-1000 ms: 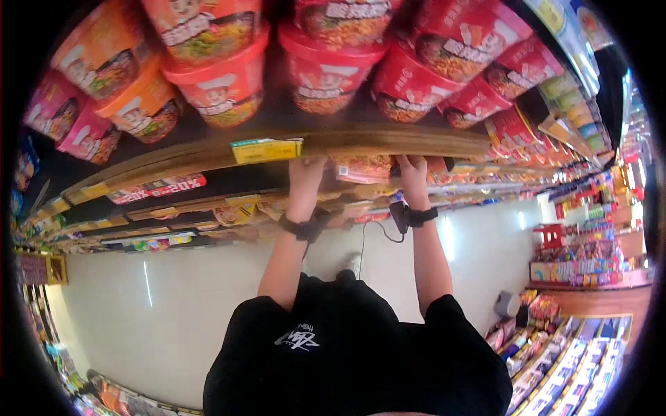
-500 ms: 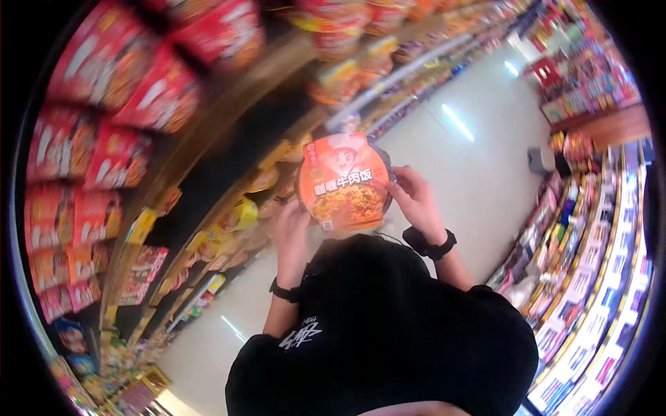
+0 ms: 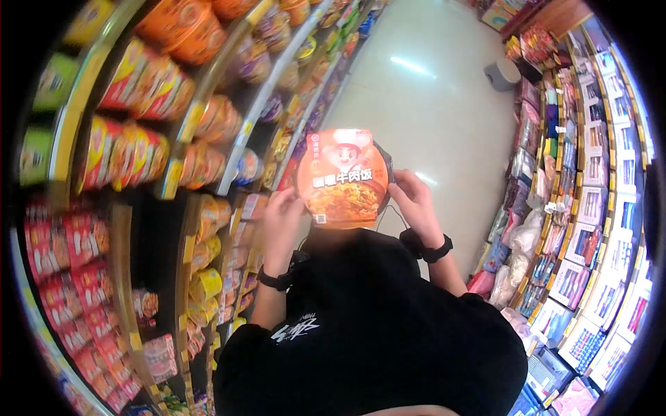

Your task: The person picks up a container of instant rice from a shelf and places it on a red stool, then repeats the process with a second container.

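Note:
A dark round instant rice bowl (image 3: 347,187) with an orange cardboard sleeve is held up in front of my chest. Its sleeve shows a cartoon chef and a picture of curry beef rice, printed side facing me. My left hand (image 3: 283,213) grips the bowl's left edge, fingers bent against the rim. On the opposite side, my right hand (image 3: 416,200) pinches the dark rim with thumb and fingers. Black bands circle both wrists.
Shelves to the left carry red boxes (image 3: 59,239), red-and-yellow noodle tubs (image 3: 125,154) and yellow cups (image 3: 205,284). On the right, racks hold packaged pens (image 3: 583,243) and bagged goods (image 3: 527,232). A grey bin (image 3: 503,74) stands on the pale aisle floor (image 3: 416,104).
My view has turned, so the aisle and shelves have shifted and more noodle tubs show at upper left. Both hands still hold the bowl in nearly the same spot before me.

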